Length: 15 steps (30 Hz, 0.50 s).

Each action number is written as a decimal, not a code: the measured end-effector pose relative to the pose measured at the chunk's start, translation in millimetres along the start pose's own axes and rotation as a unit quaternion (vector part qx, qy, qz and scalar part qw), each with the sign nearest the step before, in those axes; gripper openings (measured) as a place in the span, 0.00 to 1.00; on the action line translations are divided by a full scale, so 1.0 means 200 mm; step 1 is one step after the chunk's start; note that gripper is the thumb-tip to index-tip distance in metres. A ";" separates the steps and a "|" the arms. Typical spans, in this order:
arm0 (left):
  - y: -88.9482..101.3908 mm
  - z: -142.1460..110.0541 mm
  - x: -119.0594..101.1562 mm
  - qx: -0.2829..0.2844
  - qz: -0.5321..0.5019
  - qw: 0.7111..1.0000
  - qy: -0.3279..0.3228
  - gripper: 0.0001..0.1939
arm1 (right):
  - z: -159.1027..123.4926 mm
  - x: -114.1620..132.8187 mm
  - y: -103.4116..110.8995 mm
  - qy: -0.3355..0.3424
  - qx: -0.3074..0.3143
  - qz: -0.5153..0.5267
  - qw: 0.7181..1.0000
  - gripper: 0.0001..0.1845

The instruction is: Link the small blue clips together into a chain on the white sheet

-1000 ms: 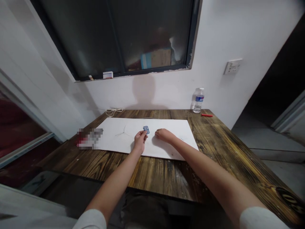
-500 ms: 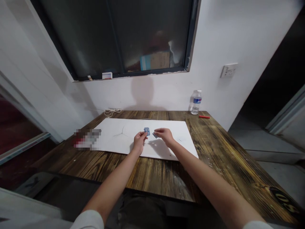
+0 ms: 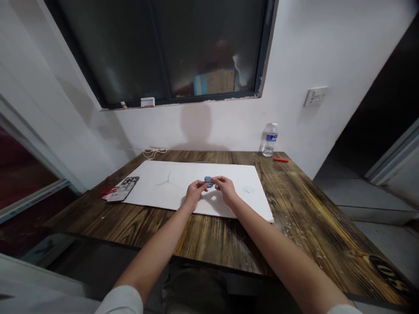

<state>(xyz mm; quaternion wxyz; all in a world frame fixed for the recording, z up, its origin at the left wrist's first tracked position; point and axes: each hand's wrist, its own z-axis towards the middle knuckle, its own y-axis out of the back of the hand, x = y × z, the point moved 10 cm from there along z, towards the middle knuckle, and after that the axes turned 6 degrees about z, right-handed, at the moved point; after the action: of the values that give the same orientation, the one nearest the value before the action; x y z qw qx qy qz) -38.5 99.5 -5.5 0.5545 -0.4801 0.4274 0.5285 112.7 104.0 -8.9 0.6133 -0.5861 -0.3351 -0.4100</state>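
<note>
Your left hand pinches a small blue patterned piece between thumb and fingers, and your right hand pinches its right side; whether it is one piece or two overlapping, you cannot tell. Both hands and the piece are over the middle of the white board. Thin dark strands lie on the board's left half. A patterned flat case lies at the board's left end. Past its far left corner is a coiled cable; past its far right corner, a water bottle and red stick.
</note>
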 end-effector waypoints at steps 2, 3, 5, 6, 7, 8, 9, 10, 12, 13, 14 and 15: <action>-0.01 0.00 -0.01 0.009 0.004 1.000 0.001 0.15 | 0.00 0.00 0.00 0.005 -0.004 -0.004 1.000 0.16; -0.02 0.00 -0.01 0.015 0.007 1.000 0.003 0.15 | 0.00 0.00 0.01 0.007 -0.008 -0.009 1.000 0.15; -0.03 -0.01 -0.01 0.027 0.010 1.000 0.005 0.15 | 0.00 0.01 0.02 0.018 -0.020 -0.031 0.999 0.15; -0.04 -0.01 -0.01 0.032 0.010 0.999 0.005 0.15 | -0.01 0.02 0.02 0.028 -0.023 -0.047 0.998 0.14; -0.04 -0.01 -0.01 0.037 0.008 0.999 0.005 0.15 | -0.01 0.04 0.02 0.039 -0.024 -0.064 0.997 0.13; -0.05 -0.01 -0.01 0.041 0.006 0.999 0.005 0.15 | -0.01 0.05 0.02 0.052 -0.025 -0.082 0.995 0.13; -0.05 -0.01 -0.01 0.044 0.002 0.999 0.006 0.15 | -0.02 0.06 0.02 0.064 -0.025 -0.101 0.992 0.12; -0.05 -0.01 -0.01 0.046 -0.001 0.999 0.007 0.16 | -0.02 0.08 0.02 0.076 -0.024 -0.121 0.989 0.12; -0.05 -0.01 0.00 0.049 -0.004 0.999 0.010 0.15 | -0.03 0.10 0.01 0.096 -0.022 -0.157 0.983 0.12; -0.05 -0.01 0.00 0.048 -0.004 0.999 0.012 0.15 | -0.04 0.11 0.00 0.103 -0.019 -0.172 0.980 0.13; -0.04 -0.01 0.01 0.045 -0.005 0.999 0.013 0.15 | -0.04 0.12 -0.01 0.108 -0.014 -0.182 0.977 0.13; -0.04 -0.01 0.01 0.041 -0.005 0.999 0.014 0.15 | -0.04 0.13 -0.02 0.110 -0.008 -0.185 0.976 0.13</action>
<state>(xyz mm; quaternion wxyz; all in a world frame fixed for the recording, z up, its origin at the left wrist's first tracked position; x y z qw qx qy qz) -30.5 98.8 -7.3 0.5705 -0.4667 0.4536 0.5009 120.4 92.8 14.7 0.5550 -0.4700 -0.3655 -0.5810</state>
